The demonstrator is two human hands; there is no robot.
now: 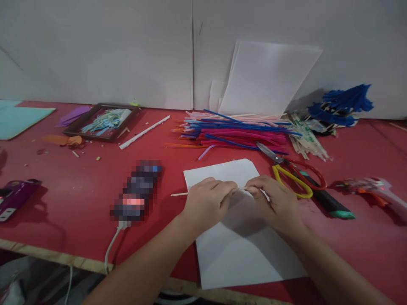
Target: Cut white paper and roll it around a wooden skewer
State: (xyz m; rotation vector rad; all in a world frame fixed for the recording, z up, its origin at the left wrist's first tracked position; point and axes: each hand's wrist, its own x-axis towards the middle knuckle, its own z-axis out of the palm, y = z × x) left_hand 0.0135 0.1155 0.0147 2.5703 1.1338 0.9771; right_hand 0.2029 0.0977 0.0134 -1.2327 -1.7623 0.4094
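Observation:
My left hand (208,201) is closed around a thin pale stick (179,194), whose end sticks out to the left. The fingertips of my right hand (275,203) pinch the same stick just across a small gap, where a short piece shows between the two hands. Most of the stick is hidden inside my fingers. Both hands are held over a white sheet of paper (222,267) lying on the red table. To the right of my right hand lie scissors (294,178) with one red and one yellow handle loop.
Behind the paper lies a pile of coloured pipe cleaners (235,131). A black and green cutter (332,201) and a glue gun (378,190) are at right. A cabled phone (138,190), a brown frame (101,135) and a purple object (19,197) lie left. White sheets (270,76) lean on the wall.

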